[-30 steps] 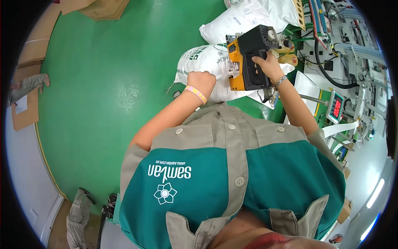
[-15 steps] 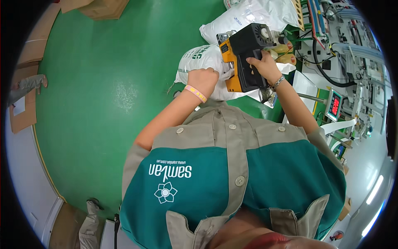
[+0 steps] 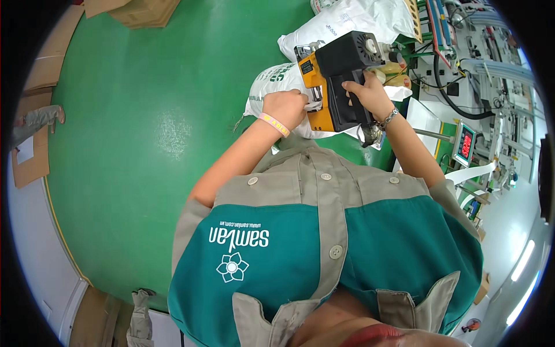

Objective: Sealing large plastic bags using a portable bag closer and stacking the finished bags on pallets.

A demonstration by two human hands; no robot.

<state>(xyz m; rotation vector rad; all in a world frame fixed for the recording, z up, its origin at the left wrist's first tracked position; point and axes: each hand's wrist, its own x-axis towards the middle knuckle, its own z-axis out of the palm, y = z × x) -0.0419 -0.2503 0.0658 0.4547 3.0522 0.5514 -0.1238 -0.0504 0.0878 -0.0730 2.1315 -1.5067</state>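
Observation:
My right hand (image 3: 365, 95) grips the handle of an orange and black hand-held bag sewing machine (image 3: 335, 78). The machine sits over the top edge of a white woven sack (image 3: 270, 81) standing on the green floor. My left hand (image 3: 286, 107), with a pink band on its wrist, pinches the sack's top edge right beside the machine's orange front. The part of the sack under the machine and my hands is hidden.
A second white sack (image 3: 352, 20) lies behind the first. To the right stand a machine frame with hoses (image 3: 462, 52) and a scale display with red digits (image 3: 465, 144). Cardboard boxes (image 3: 136, 8) lie at the far edge of the green floor (image 3: 144, 127).
The sewing machine and both hands have shifted a little along the sack's top edge, and the view has tilted slightly. The grips stay the same.

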